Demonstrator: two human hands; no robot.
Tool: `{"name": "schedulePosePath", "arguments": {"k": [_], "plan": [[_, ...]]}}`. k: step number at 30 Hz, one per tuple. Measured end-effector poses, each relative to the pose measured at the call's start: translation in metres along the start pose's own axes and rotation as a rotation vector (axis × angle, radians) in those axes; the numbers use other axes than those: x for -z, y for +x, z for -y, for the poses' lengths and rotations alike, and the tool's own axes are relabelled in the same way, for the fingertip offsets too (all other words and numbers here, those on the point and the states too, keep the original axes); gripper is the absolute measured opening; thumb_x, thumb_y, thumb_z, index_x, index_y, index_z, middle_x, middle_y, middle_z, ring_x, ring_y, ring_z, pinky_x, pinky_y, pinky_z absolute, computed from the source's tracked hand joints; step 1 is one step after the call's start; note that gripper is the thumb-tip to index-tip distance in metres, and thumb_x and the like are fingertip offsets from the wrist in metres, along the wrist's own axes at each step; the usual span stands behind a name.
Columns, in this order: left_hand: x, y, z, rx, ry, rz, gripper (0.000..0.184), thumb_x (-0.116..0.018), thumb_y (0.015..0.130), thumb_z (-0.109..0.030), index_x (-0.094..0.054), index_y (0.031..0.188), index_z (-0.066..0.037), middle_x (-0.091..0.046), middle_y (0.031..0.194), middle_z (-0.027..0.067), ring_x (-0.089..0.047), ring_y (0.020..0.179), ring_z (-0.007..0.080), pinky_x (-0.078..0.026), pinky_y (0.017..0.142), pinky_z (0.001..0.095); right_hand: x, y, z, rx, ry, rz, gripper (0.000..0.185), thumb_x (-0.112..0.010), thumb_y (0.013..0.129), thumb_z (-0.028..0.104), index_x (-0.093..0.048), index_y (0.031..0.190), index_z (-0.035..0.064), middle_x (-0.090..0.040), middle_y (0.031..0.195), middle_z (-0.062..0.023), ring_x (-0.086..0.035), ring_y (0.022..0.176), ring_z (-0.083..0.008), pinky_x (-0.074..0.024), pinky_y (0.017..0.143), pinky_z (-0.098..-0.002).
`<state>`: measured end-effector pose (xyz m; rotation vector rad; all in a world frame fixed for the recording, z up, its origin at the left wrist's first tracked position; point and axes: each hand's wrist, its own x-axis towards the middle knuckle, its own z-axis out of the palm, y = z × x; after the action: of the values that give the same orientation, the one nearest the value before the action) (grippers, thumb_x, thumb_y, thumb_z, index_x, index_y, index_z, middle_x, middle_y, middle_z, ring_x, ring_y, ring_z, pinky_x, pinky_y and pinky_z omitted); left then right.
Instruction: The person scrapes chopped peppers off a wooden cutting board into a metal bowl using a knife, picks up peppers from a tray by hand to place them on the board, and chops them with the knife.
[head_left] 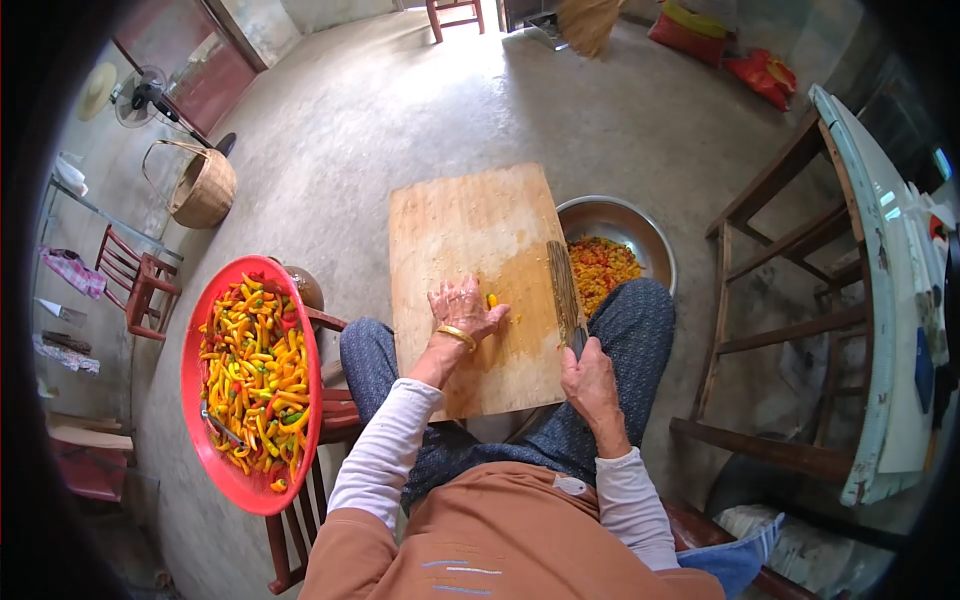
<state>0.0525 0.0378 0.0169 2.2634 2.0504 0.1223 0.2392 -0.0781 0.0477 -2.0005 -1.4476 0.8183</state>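
My left hand (462, 308) rests on the wooden cutting board (470, 220), fingers apart and thumb stretched out to the right. A small yellow chili pepper (491, 300) shows in the gap beside the thumb; how far it reaches under the hand is hidden. At the board's right edge, my right hand (592, 385) is closed around the handle of a knife (562, 295), its dark, streaked blade pointing away from me. Wet orange stains and small seeds mark the board, which lies across my knees. Chopped chili peppers (603, 272) fill part of a metal basin (655, 240) beyond my right knee.
A red oval tray (192, 400) on my left bears many whole yellow, red and green chilies, with a metal tool (222, 428) among them. A wooden-framed table (850, 300) stands at right. A wicker basket (205, 190) and a fan (145, 100) are at far left.
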Motion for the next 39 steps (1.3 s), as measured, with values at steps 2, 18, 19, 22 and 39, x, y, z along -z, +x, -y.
{"name": "schedulePosePath", "arguments": {"k": [2,18,19,22,39], "plan": [[-0.001,0.005,-0.004,0.031,-0.057,0.046,0.046,-0.068,0.064,-0.042,-0.06,0.096,-0.01,-0.064,0.09,0.0115,-0.057,0.093,0.0305,-0.037,0.084,0.0466,0.0,0.0,0.0,-0.008,0.0,0.003,0.03,-0.053,0.085,0.023,-0.047,0.089,-0.0064,-0.058,0.077,-0.0322,-0.059,0.075,-0.0466,-0.0469,0.067,-0.0501],[0.007,0.027,0.011,-0.023,-0.29,0.21,0.035,-0.065,0.073,-0.033,-0.063,0.096,-0.008,-0.063,0.1,0.0156,-0.058,0.097,0.0315,-0.04,0.085,0.0469,0.002,-0.001,0.005,-0.034,-0.011,0.024,0.031,-0.052,0.085,0.022,-0.047,0.091,-0.0072,-0.058,0.08,-0.0327,-0.059,0.078,-0.0464,-0.0468,0.069,-0.0499],[0.01,0.025,0.007,-0.011,-0.302,0.194,0.035,-0.065,0.073,-0.033,-0.063,0.097,-0.007,-0.063,0.1,0.0157,-0.058,0.097,0.032,-0.039,0.087,0.0469,0.002,-0.001,0.004,-0.031,-0.017,0.02,0.031,-0.052,0.085,0.022,-0.047,0.091,-0.0072,-0.058,0.08,-0.0327,-0.059,0.078,-0.0465,-0.0468,0.069,-0.0499],[0.021,0.016,-0.01,-0.057,-0.146,0.179,0.035,-0.065,0.074,-0.033,-0.061,0.098,-0.008,-0.062,0.099,0.0158,-0.056,0.098,0.0337,-0.038,0.088,0.0466,0.003,-0.001,0.005,-0.034,-0.013,0.02,0.031,-0.053,0.085,0.022,-0.047,0.091,-0.0073,-0.058,0.079,-0.0326,-0.059,0.078,-0.0466,-0.0468,0.07,-0.05],[-0.012,0.054,0.081,-0.067,-0.079,0.037,0.018,-0.06,0.072,-0.017,-0.064,0.089,-0.016,-0.06,0.094,0.008,-0.058,0.091,0.0295,-0.041,0.079,0.0489,0.001,0.0,0.003,-0.033,-0.024,0.008,0.031,-0.053,0.085,0.023,-0.046,0.091,-0.0065,-0.058,0.077,-0.0314,-0.059,0.075,-0.0465,-0.0468,0.068,-0.0504]]}}
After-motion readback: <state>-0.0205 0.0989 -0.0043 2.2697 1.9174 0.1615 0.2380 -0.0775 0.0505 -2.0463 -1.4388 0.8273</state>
